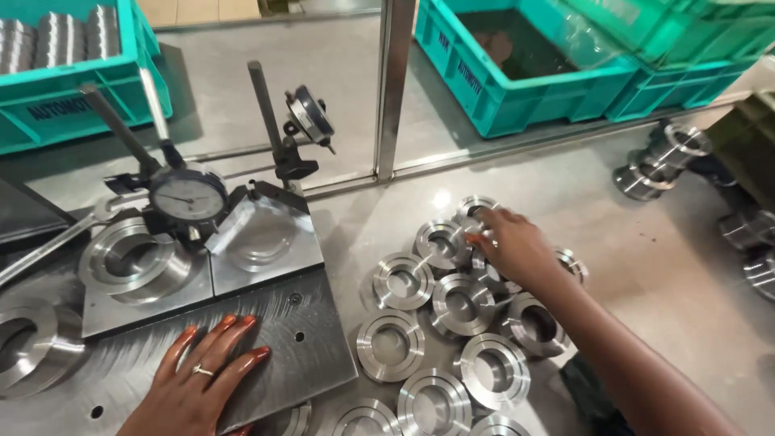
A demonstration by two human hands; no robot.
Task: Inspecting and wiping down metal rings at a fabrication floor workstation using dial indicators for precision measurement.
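While leaning on the left hand [202, 375], spread flat and gripping nothing on the grey steel base plate [311, 343], keep that palm still to avoid jarring the dial gauge [188, 196] and the large ring [133, 262] seated beneath it. Further right, past the second indicator [311, 115] on its post: small machined rings [460, 303] crowded flat on the table [646, 258], many touching. Right hand [508, 246] curled over the far ring [476, 211], fingertips on its rim; cannot tell whether truly gripped. Probably best to pinch across the rim and lift straight up, without dragging neighbours. Beyond, teal crates [517, 89].
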